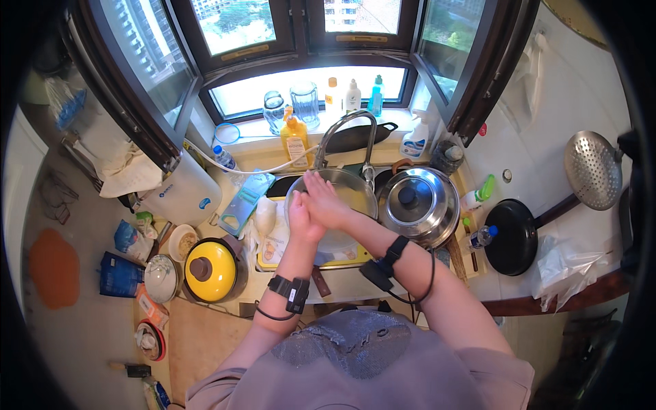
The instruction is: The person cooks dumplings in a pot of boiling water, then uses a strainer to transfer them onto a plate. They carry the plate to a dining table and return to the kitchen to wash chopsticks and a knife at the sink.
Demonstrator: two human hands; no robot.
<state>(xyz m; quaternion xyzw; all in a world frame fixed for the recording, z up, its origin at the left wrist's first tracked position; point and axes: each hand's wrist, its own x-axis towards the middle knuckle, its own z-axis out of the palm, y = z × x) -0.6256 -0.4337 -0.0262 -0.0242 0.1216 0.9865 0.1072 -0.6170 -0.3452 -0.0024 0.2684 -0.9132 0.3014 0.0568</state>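
Observation:
My left hand (pixel 306 220) and my right hand (pixel 328 204) are pressed together above a large round basin (pixel 335 246) of pale liquid at the sink. The right palm lies across the left hand, and no object shows between them. Just behind the basin stands a curved chrome faucet (pixel 370 148). Left of my hands is a whitish rounded item (pixel 266 216), whose kind I cannot tell, beside a blue grater board (pixel 248 202). A lidded steel pot (pixel 441 200) sits to the right of the basin.
A yellow-lidded pot (pixel 218 279) stands at the left, near a wooden board (pixel 200 343). A yellow pump bottle (pixel 295 141) and a spray bottle (pixel 415 137) stand behind the sink. At the right are a black frying pan (pixel 507 241) and a plastic bag (pixel 564 271).

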